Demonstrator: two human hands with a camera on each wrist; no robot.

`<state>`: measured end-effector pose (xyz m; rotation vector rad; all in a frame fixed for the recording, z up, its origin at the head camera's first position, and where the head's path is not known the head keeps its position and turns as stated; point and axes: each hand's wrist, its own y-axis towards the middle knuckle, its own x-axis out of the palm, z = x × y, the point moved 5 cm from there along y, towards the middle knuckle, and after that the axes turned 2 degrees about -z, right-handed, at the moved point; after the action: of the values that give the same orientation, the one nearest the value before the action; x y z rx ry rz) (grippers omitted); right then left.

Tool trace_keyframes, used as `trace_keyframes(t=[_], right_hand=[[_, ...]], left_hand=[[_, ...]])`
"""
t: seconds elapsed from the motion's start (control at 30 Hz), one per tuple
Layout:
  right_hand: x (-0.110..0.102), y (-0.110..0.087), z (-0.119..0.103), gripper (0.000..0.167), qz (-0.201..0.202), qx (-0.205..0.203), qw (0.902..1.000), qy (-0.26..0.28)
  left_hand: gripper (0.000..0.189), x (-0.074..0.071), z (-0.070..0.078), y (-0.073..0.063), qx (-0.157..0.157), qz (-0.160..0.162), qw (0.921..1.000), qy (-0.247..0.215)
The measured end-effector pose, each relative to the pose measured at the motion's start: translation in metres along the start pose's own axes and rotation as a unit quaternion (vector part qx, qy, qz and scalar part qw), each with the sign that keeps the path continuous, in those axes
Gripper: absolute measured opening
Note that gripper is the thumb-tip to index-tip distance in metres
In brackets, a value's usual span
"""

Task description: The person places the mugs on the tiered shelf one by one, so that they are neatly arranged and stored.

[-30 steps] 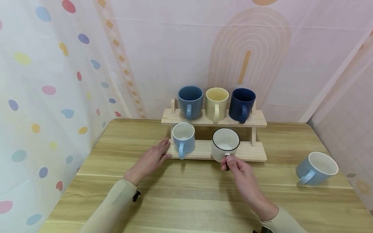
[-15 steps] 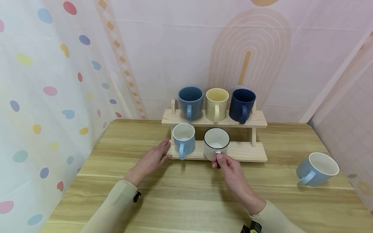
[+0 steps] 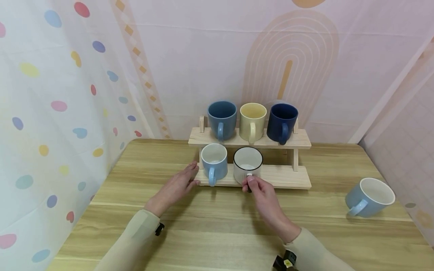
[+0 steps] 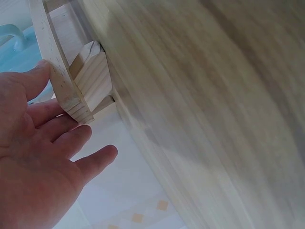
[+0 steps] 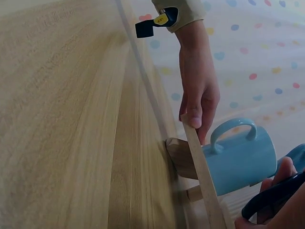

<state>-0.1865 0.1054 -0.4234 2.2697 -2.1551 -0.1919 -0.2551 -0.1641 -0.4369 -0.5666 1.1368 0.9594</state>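
My right hand [image 3: 262, 197] pinches the black handle [image 5: 274, 195] of a white mug [image 3: 248, 165] with a black rim. This mug is upright over the lower tier of a two-tier wooden rack [image 3: 288, 177]. My left hand [image 3: 174, 187] steadies the rack's left end, thumb on the front edge and fingers around the corner. In the left wrist view, the left hand [image 4: 45, 138] has its little finger stretched away from the wood. A light blue mug [image 3: 214, 163] stands on the lower tier between the hands, its handle facing front.
On the upper tier stand a blue mug [image 3: 222, 118], a pale yellow mug [image 3: 252, 120] and a navy mug [image 3: 282, 122]. Another light blue mug [image 3: 369, 197] sits on the wooden table [image 3: 210, 233] at the right. A patterned curtain [image 3: 190, 67] hangs behind.
My right hand has moved the white mug leftward along the lower tier, closer to the light blue mug, and slightly back. My left hand has stayed at the rack's end.
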Motion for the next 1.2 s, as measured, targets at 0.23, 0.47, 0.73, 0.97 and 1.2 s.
trace_keyframes(t=[0.23,0.47,0.73,0.97,1.2], right_hand=[[0.002,0.005,0.002,0.038,0.005,0.004,1.0000,0.004],[0.004,0.006,0.001,0.039,0.005,0.006,0.9999,0.007],[0.005,0.007,0.002,0.038,0.006,0.008,0.9999,0.012],[0.005,0.008,0.002,0.038,0.001,0.006,1.0000,0.005],[0.006,0.011,0.001,0.039,0.001,0.006,0.9999,0.009]], left_hand=[[0.060,0.000,0.000,-0.001,-0.002,0.000,1.0000,0.000],[0.060,0.000,0.000,-0.001,0.000,0.004,1.0000,0.000],[0.060,0.001,-0.001,-0.001,-0.001,0.003,1.0000,0.001],[0.060,0.001,0.000,0.000,-0.002,-0.001,1.0000,0.006],[0.060,0.001,0.000,0.000,-0.002,0.001,1.0000,0.003]])
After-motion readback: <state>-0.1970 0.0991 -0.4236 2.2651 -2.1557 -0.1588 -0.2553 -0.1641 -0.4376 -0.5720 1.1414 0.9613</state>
